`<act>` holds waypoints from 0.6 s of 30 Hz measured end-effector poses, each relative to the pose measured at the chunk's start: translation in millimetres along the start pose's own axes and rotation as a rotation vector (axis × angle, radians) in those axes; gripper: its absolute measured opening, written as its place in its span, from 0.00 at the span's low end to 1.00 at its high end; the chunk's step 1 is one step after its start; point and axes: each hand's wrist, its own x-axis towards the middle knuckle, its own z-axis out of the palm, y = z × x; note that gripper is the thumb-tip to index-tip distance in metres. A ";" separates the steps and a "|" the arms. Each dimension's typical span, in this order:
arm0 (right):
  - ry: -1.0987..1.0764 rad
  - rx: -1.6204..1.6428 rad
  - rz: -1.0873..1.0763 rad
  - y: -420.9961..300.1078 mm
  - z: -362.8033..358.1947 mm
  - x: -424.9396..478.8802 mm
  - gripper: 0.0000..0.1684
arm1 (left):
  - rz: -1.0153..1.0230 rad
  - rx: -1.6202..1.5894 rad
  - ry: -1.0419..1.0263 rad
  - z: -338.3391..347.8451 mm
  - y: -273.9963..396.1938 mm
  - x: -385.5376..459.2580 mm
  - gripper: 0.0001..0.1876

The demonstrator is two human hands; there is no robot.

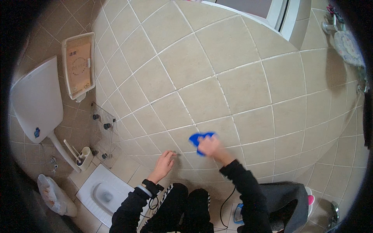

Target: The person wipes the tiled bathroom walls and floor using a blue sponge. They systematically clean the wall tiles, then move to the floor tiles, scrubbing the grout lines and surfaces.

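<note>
Before me rises a wall of beige tiles (201, 99) with white grout lines. My right hand (211, 145) grips a blue cleaning implement (195, 137) against the lower part of this wall. The hand covers much of it and is blurred, so I cannot tell if it is a brush or a folded cloth. To the left, my left hand (165, 163) holds nothing. Its fingers point up at the wall and its fingertips appear to rest on a tile. A bracelet and a dark band sit on the left wrist.
At left are a white squat toilet (107, 195), a cistern (39, 102), a toilet brush holder (85, 158), a lined waste bin (55, 195), a wire rack (102, 131) and a tissue box (78, 65). A dark grey stool-like object (284, 192) stands at right. A black cable (223, 206) hangs nearby.
</note>
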 end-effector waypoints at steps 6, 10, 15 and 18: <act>0.553 -0.255 0.557 95.8 -62.9 72.2 0.09 | -0.075 -0.093 -0.052 -10.4 34.4 -16.4 0.18; 0.423 -0.117 0.369 32.9 6.9 39.5 0.07 | -0.053 -0.124 -0.046 4.5 35.1 -15.2 0.18; 0.101 0.476 0.462 -86.7 49.4 -4.8 0.15 | -0.062 -0.094 -0.007 4.6 23.6 -32.7 0.25; 0.069 1.214 1.310 -116.7 32.3 12.6 0.24 | -0.144 -0.066 0.067 14.0 16.1 -49.1 0.30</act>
